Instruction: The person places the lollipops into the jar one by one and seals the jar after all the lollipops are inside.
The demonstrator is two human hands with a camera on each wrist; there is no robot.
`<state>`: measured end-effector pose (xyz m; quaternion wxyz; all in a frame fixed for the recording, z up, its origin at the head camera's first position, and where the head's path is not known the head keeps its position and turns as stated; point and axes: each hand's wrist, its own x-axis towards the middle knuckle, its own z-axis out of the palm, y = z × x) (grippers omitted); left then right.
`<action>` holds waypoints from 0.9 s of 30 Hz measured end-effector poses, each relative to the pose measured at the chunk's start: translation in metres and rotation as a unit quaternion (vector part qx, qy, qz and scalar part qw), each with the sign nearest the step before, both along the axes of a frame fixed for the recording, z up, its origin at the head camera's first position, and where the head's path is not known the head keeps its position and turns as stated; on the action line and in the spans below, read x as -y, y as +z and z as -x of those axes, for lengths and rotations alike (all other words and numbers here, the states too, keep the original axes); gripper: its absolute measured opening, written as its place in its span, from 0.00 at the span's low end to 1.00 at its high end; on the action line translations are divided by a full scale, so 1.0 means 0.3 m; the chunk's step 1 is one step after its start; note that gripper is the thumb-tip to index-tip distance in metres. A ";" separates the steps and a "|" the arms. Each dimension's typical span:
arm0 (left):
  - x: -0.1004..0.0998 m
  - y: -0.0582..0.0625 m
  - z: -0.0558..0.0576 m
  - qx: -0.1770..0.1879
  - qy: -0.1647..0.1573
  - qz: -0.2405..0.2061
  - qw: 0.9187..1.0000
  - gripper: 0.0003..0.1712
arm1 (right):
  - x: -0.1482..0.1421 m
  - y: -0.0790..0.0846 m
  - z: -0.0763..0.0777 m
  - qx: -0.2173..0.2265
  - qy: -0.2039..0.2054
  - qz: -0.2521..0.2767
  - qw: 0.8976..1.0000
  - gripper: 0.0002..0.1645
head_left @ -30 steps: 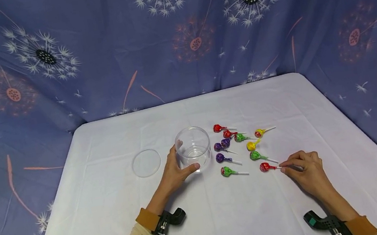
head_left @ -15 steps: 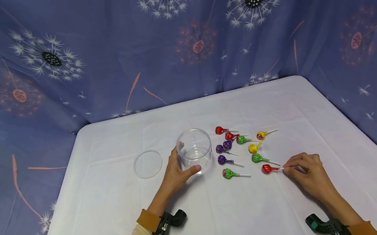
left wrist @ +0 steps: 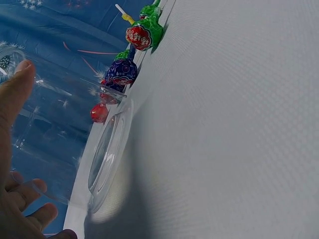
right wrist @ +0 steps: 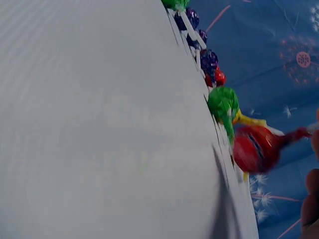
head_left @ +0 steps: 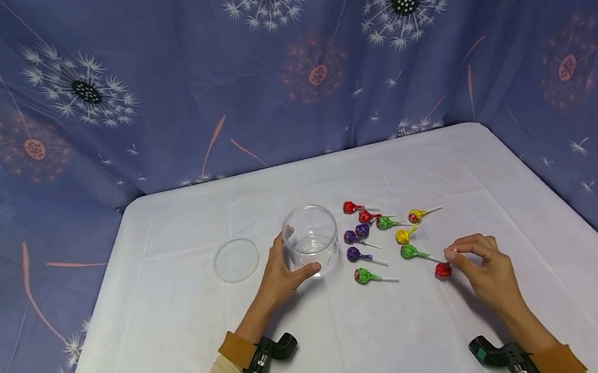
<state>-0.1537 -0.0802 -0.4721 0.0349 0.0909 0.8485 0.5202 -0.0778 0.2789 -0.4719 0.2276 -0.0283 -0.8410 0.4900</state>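
My left hand grips a clear round plastic jar by its side, fingers behind and thumb in front; its mouth faces up and nothing shows inside. In the right wrist view a red-wrapped lollipop hangs with its head over the white cloth. My right hand pinches its stick between thumb and forefinger. Close by its head lies a green lollipop, its stick pointing toward that hand. Between jar and right hand lie several more: purple, yellow, red and another green one.
Left of the jar a clear round lid lies flat on the white-covered table. A blue dandelion-print curtain hangs behind the table and along both sides. Each wrist carries a black camera mount.
My right hand has raised the red lollipop by its stick and drawn it slightly right, its head now tilting down. The left hand keeps its hold on the jar; the head view has shifted slightly.
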 end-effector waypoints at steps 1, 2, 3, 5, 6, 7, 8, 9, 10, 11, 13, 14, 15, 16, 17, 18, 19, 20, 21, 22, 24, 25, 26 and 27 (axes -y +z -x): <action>0.000 0.000 0.000 -0.001 0.000 0.000 1.000 0.58 | 0.004 0.001 0.004 -0.016 0.006 0.015 1.000 0.04; 0.000 -0.001 0.000 -0.003 0.000 -0.003 1.000 0.58 | 0.008 0.002 0.009 -0.035 0.014 0.026 0.999 0.06; -0.001 -0.001 -0.001 -0.005 -0.001 -0.003 1.000 0.58 | 0.012 0.003 0.013 -0.054 0.024 0.034 0.998 0.06; -0.001 -0.001 -0.002 -0.009 -0.001 -0.004 1.000 0.58 | 0.022 0.012 0.021 -0.088 0.042 0.043 0.994 0.08; -0.001 0.000 -0.003 -0.010 -0.001 -0.005 1.000 0.58 | 0.028 0.018 0.025 -0.100 0.049 0.048 0.993 0.09; -0.001 0.000 -0.003 -0.010 -0.001 -0.005 1.000 0.57 | 0.035 0.026 0.028 -0.111 0.056 0.056 0.991 0.09; -0.001 0.001 -0.004 -0.009 -0.001 -0.006 1.000 0.57 | 0.043 0.036 0.032 -0.121 0.062 0.063 0.989 0.09; -0.002 0.001 -0.004 -0.009 -0.001 -0.005 1.000 0.57 | 0.051 0.046 0.036 -0.128 0.068 0.073 0.987 0.09; -0.002 0.001 -0.005 -0.009 -0.001 -0.005 1.000 0.57 | 0.061 0.056 0.040 -0.135 0.075 0.084 0.984 0.09; -0.002 0.002 -0.005 -0.009 -0.001 -0.003 1.000 0.57 | 0.070 0.066 0.044 -0.139 0.081 0.095 0.982 0.09; -0.002 0.002 -0.005 -0.009 0.000 -0.002 1.000 0.58 | 0.090 0.086 0.055 -0.139 0.091 0.113 0.980 0.09; -0.001 0.001 -0.005 -0.010 0.001 -0.001 1.000 0.58 | 0.101 0.096 0.062 -0.140 0.098 0.121 0.978 0.09; -0.001 0.001 -0.005 -0.009 0.002 0.000 1.000 0.58 | 0.112 0.104 0.070 -0.140 0.104 0.127 0.976 0.08; -0.001 0.000 -0.005 -0.008 0.002 -0.001 1.000 0.58 | 0.124 0.112 0.079 -0.140 0.111 0.134 0.975 0.08; 0.000 -0.001 -0.005 -0.008 0.003 -0.001 1.000 0.58 | 0.135 0.121 0.087 -0.138 0.117 0.138 0.974 0.08; 0.000 -0.002 -0.005 -0.006 0.003 -0.002 1.000 0.58 | 0.147 0.130 0.096 -0.141 0.126 0.138 0.972 0.08; 0.000 -0.003 -0.005 -0.008 0.002 -0.002 1.000 0.58 | 0.160 0.138 0.105 -0.144 0.134 0.139 0.971 0.08; -0.001 -0.003 -0.005 -0.006 0.003 -0.002 1.000 0.59 | 0.172 0.149 0.114 -0.148 0.143 0.140 0.969 0.08; -0.001 -0.004 -0.005 -0.004 0.003 -0.002 1.000 0.59 | 0.185 0.158 0.123 -0.152 0.154 0.139 0.966 0.08; -0.001 -0.004 -0.006 -0.004 0.002 -0.002 1.000 0.59 | 0.197 0.169 0.132 -0.155 0.164 0.138 0.964 0.08; -0.001 -0.004 -0.007 -0.005 0.002 -0.002 1.000 0.58 | 0.224 0.192 0.148 -0.153 0.176 0.132 0.963 0.08; -0.001 -0.003 -0.008 -0.006 0.002 -0.002 1.000 0.59 | 0.237 0.204 0.156 -0.149 0.181 0.130 0.963 0.08; -0.001 -0.002 -0.009 -0.004 0.002 -0.002 1.000 0.59 | 0.251 0.215 0.163 -0.146 0.188 0.128 0.963 0.08; -0.002 -0.001 -0.010 -0.006 0.001 -0.002 1.000 0.59 | 0.266 0.227 0.171 -0.143 0.193 0.126 0.962 0.07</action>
